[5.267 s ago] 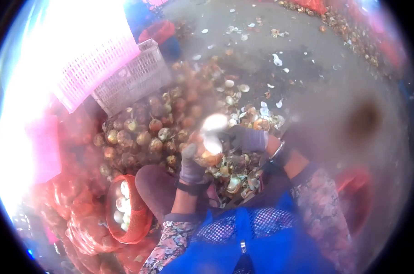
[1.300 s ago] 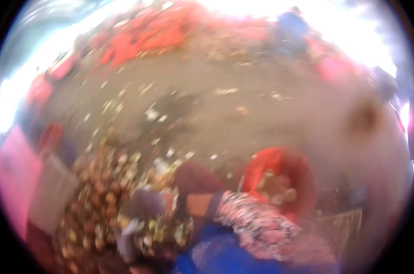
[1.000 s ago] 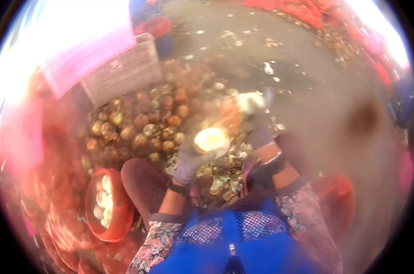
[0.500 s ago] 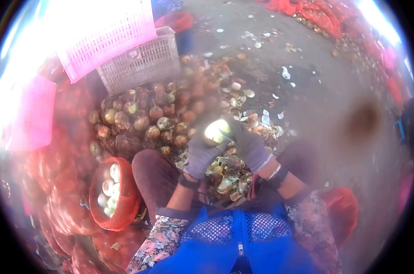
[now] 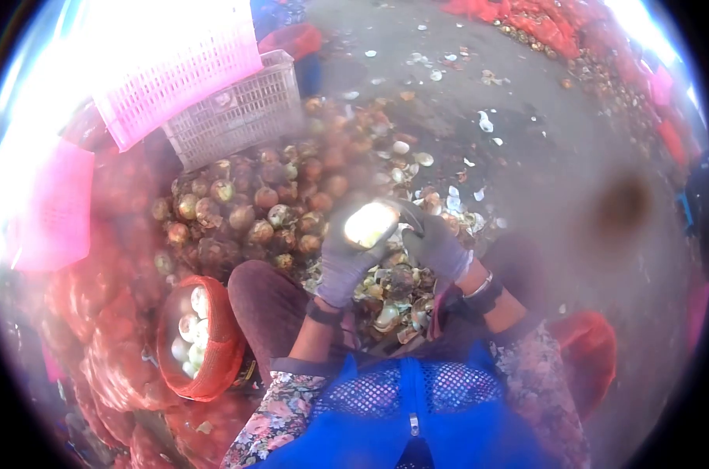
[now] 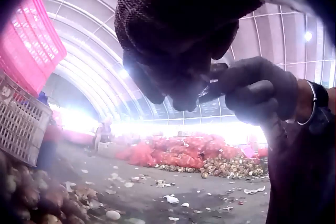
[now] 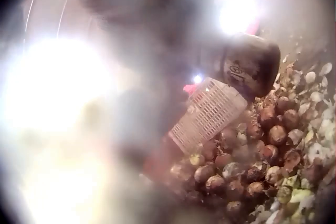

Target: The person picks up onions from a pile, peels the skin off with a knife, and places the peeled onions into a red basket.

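In the head view, my gloved left hand [image 5: 345, 262] holds a pale, peeled-looking onion [image 5: 372, 223] between fingers and thumb, above a heap of skins. My gloved right hand [image 5: 436, 246] is close on its right side, fingers bent round a small dark knife [image 5: 409, 214]. A shiny bit of the knife [image 6: 206, 91] shows in the left wrist view, between the curled right hand [image 6: 257, 87] and the dark underside of the left hand [image 6: 168, 35]. Bright glare and blur cover much of the right wrist view. Brown unpeeled onions [image 5: 245, 215] lie piled in front.
By the left knee stands a red basket [image 5: 228, 344] with several white peeled onions. A grey crate [image 5: 237, 113] and a pink crate [image 5: 186, 86] stand behind the pile. Loose skins [image 5: 390, 301] lie between the legs, and a red container [image 5: 589, 352] stands on the right.
The head view swung right 1.3 s ago, then back to the hands. A second ago the right hand was farther from the left; now both are close together at the pale onion.
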`<state>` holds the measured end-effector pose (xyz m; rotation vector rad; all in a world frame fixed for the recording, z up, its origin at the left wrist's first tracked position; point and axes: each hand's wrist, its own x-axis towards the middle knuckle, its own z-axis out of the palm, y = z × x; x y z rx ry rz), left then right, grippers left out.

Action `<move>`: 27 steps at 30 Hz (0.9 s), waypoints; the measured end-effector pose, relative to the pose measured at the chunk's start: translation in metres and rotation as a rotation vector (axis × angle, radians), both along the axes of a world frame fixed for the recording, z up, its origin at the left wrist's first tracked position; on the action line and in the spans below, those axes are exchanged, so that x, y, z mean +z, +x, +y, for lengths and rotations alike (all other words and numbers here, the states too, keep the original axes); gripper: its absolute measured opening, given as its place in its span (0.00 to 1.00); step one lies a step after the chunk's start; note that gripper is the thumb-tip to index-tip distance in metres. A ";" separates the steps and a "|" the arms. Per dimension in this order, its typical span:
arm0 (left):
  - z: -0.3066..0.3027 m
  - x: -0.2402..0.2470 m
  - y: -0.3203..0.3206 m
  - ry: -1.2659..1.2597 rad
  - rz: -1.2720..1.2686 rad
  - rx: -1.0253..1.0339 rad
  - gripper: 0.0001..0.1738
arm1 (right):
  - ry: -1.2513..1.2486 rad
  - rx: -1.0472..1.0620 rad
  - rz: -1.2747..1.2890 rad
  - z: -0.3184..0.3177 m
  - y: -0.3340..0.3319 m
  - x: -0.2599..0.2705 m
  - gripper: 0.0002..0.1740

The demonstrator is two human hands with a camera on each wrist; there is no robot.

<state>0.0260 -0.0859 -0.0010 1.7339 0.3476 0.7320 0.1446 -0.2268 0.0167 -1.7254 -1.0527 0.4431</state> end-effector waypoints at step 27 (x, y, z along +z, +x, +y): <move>0.008 -0.010 -0.002 0.016 -0.016 0.086 0.33 | -0.272 -0.185 -0.362 0.015 -0.024 -0.014 0.37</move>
